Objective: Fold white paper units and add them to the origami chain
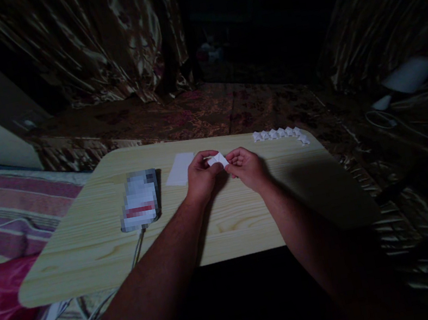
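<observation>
From the head view, left hand [200, 174] and right hand [249, 168] both pinch the creased white paper [219, 159] between them, over the tabletop [241, 218]! Looks like mid-fold; the next move probably calls for steady holding and crisp pressing.

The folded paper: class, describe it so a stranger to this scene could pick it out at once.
Start with the pale wooden table. Toward its far side, the person's left hand and right hand hold the white folded paper. Unlike the flat white paper on its left and the small white pieces on its right, it alone is held.
</observation>
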`<action>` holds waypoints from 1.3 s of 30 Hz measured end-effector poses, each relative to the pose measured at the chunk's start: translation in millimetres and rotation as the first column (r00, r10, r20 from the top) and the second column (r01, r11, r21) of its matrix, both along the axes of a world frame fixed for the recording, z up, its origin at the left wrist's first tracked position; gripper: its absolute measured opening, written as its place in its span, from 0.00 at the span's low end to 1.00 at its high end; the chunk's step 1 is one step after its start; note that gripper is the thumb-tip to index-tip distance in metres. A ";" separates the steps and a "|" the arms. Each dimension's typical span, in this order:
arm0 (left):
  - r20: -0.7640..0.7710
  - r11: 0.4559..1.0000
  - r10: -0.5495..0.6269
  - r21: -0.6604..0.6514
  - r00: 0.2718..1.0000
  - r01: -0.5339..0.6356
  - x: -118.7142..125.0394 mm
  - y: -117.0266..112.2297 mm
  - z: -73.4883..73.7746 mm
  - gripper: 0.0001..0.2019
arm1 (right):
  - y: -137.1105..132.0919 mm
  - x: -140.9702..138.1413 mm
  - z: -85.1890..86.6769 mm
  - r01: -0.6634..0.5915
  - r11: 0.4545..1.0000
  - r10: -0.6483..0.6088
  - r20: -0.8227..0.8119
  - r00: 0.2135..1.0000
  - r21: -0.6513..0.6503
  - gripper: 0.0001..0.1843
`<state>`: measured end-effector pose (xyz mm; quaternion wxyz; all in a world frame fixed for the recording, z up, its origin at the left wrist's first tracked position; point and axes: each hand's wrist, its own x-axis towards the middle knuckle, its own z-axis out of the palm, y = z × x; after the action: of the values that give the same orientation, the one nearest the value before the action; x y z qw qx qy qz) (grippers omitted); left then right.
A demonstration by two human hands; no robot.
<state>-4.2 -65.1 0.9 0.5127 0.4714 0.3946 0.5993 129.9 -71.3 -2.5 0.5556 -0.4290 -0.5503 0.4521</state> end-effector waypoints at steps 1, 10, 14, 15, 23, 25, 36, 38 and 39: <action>0.000 1.000 0.003 0.002 1.000 -0.003 0.1 0.0 0.0 0.18 | -0.1 0.1 0.1 -0.002 1.000 0.002 0.002 1.000 0.003 0.13; 0.026 0.998 -0.053 0.018 0.998 0.052 -6.7 4.5 -5.0 0.15 | -0.7 4.5 2.3 -0.055 0.998 0.054 0.027 0.998 0.019 0.11; 0.048 0.981 -0.188 -0.028 0.981 0.190 -11.0 3.6 -1.3 0.16 | 0.6 8.1 2.3 -0.091 0.996 0.091 0.013 0.996 -0.005 0.13; 0.048 0.977 -0.206 -0.039 0.977 0.208 -11.7 3.2 -0.2 0.15 | 0.6 8.9 2.6 -0.103 0.995 0.103 0.006 0.995 -0.009 0.13; 0.079 0.961 -0.242 -0.115 0.967 0.250 -15.2 5.2 -0.7 0.08 | 0.0 12.0 4.0 -0.168 0.986 0.168 -0.035 0.985 0.001 0.13; 0.101 0.953 -0.255 -0.141 0.962 0.267 -15.7 5.7 -1.1 0.09 | 0.5 12.2 3.6 -0.179 0.984 0.178 -0.039 0.983 -0.006 0.13; 0.157 0.929 -0.323 -0.134 0.933 0.344 -16.5 4.8 -1.2 0.08 | 0.5 11.7 4.6 -0.160 0.987 0.159 -0.024 0.987 -0.011 0.08; 0.156 0.931 -0.326 -0.120 0.933 0.345 -16.1 4.9 -1.6 0.08 | 0.4 11.8 4.7 -0.153 0.988 0.153 -0.022 0.988 -0.007 0.08; 0.158 0.930 -0.327 -0.119 0.932 0.347 -15.9 4.8 -1.6 0.08 | 0.3 11.7 4.8 -0.150 0.989 0.150 -0.022 0.988 -0.003 0.08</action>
<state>-20.1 -60.3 -0.8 0.6666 0.4519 0.3144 0.5027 141.6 -71.0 2.3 0.5250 -0.3828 -0.5737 0.4987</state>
